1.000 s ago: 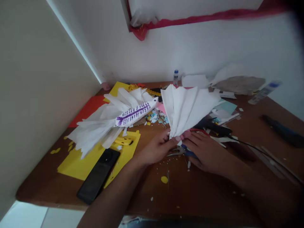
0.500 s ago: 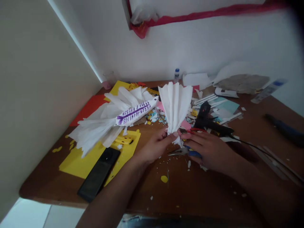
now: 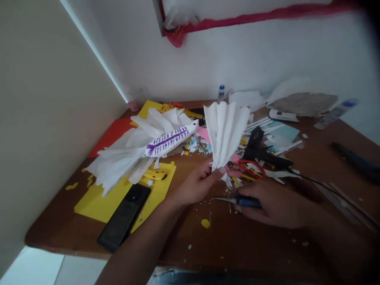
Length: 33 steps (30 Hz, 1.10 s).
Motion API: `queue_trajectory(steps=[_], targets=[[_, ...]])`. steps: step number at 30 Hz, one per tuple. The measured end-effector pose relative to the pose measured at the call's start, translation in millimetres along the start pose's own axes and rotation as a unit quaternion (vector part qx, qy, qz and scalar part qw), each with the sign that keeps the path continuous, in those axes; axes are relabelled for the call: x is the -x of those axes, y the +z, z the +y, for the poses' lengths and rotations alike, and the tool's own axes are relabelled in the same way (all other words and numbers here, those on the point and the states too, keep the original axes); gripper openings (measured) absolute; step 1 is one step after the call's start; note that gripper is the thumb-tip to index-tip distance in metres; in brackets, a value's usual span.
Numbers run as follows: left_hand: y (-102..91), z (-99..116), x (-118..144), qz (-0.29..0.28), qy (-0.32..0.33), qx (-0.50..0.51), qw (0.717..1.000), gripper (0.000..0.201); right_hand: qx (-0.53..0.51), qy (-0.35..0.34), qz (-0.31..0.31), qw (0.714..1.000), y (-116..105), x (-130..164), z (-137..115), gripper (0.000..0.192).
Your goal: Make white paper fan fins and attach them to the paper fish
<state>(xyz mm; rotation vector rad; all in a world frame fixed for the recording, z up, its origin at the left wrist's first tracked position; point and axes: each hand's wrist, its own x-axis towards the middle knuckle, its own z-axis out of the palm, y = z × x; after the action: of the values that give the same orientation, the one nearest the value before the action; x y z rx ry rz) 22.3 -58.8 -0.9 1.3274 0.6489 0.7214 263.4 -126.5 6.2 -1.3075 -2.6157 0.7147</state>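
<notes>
My left hand [image 3: 198, 184] pinches the narrow bottom end of a pleated white paper fan [image 3: 226, 130] and holds it upright above the brown table [image 3: 243, 241]. My right hand [image 3: 274, 204] lies low on the table just right of it, closed around the blue handle of a pair of scissors [image 3: 237, 200] whose metal blades point left. A finished white paper fish [image 3: 142, 148] with purple marker lines lies to the left on yellow paper [image 3: 103, 202].
A black phone [image 3: 124, 217] lies on the yellow sheet near the front edge. Red-handled scissors [image 3: 251, 168], a black glue gun [image 3: 261, 152] with its cord, paper scraps, glue bottles [image 3: 221, 92] and crumpled paper crowd the back. Walls close in behind and on the left.
The wide-spread fan has been gathered narrower and lifted upright by my left hand. My right hand let go of the fan's base, dropped to the table and closed on the blue-handled scissors.
</notes>
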Motion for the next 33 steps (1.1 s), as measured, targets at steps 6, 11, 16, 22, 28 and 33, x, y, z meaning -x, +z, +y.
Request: queue_trajectory(steps=[6, 11, 16, 22, 28, 33], targets=[[-9.0, -4, -2, 0.063, -0.019, 0.073, 0.995, 0.038, -0.027, -0.019, 0.017, 0.999, -1, 2, -1, 0.013], [-14.7, -7, -5, 0.103, -0.036, 0.141, 0.984, 0.035, 0.052, -0.037, 0.102, 0.993, 17, -3, 28, 0.052], [-16.4, -7, -5, 0.104, -0.033, 0.139, 0.984, 0.033, 0.075, -0.024, 0.111, 0.991, 18, 5, 47, 0.054], [-14.1, -10, -3, 0.047, -0.028, 0.116, 0.992, 0.032, 0.05, -0.025, 0.147, 0.988, 14, 8, 46, 0.056], [2.3, -25, -3, 0.011, -0.06, 0.124, 0.99, 0.046, 0.032, -0.062, 0.113, 0.991, 17, -4, 29, 0.061], [7.6, -27, -3, -0.012, -0.059, 0.118, 0.991, 0.042, 0.037, -0.078, 0.123, 0.989, 22, -7, 22, 0.053]])
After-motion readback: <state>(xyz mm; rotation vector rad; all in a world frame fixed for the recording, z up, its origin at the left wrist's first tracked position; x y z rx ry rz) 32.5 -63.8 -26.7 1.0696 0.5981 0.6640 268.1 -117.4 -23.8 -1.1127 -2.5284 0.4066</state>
